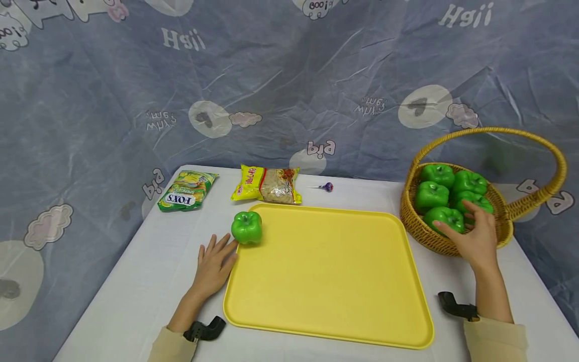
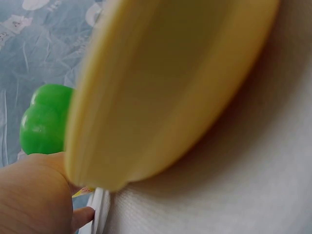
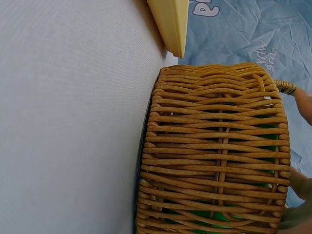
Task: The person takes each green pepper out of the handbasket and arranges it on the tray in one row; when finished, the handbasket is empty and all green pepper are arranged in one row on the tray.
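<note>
In the head view my left hand (image 1: 214, 266) lies with fingers spread on the table, its fingertips at the left rim of the yellow tray (image 1: 325, 276). Just beyond them a green bell pepper (image 1: 247, 228) sits on the tray's far left corner. My right hand (image 1: 479, 236) reaches over the front rim of a wicker basket (image 1: 429, 239). Its thumb and fingers are parted around the front green bell pepper (image 1: 445, 217), which rests among several others. In the right wrist view the basket side (image 3: 214, 146) hides most of this hand and the peppers.
Behind the tray lie a yellow snack packet (image 1: 269, 184) and a lollipop (image 1: 326, 187). A green candy bag (image 1: 187, 191) is at the far left. The tall basket handle (image 1: 493, 130) arches over the peppers. A grey printed cloth (image 1: 289, 90) hangs behind the table.
</note>
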Tool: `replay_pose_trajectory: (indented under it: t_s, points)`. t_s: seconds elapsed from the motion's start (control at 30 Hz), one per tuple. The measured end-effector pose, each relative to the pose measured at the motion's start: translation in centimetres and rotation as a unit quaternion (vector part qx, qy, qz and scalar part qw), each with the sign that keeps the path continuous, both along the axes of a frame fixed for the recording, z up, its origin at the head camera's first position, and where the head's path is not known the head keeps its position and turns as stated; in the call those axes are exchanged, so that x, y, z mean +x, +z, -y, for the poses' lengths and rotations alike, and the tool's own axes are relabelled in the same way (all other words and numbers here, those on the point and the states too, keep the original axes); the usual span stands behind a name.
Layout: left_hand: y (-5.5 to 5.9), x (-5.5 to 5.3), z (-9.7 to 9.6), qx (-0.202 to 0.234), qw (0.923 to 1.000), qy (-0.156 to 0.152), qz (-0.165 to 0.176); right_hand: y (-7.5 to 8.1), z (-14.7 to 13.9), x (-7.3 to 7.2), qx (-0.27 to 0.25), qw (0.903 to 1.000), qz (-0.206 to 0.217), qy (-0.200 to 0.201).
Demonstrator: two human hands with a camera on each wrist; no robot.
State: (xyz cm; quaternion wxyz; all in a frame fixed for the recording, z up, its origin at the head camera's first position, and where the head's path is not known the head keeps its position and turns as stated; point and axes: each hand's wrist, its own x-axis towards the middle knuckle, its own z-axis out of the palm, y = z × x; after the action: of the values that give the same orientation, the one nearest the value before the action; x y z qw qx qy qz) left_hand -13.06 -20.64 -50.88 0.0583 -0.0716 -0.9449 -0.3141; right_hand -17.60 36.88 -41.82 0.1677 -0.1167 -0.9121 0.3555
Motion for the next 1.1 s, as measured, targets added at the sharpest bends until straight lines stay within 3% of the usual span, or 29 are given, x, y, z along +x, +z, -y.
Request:
replay_pose_trajectory:
  t_s: [0.5,1.1]
  points:
    - [0.04,-0.02,-0.03,-0.002,1.0,0.003,-0.003,0.01,-0.14,0.02,0.051,0.9978,0.008,0.041]
    - [-0.04,-0.03,-0.14,-0.003,0.9999,0.003,-0.012,-0.29,-0.37,0.03,0.106,0.9927,0.034,0.046]
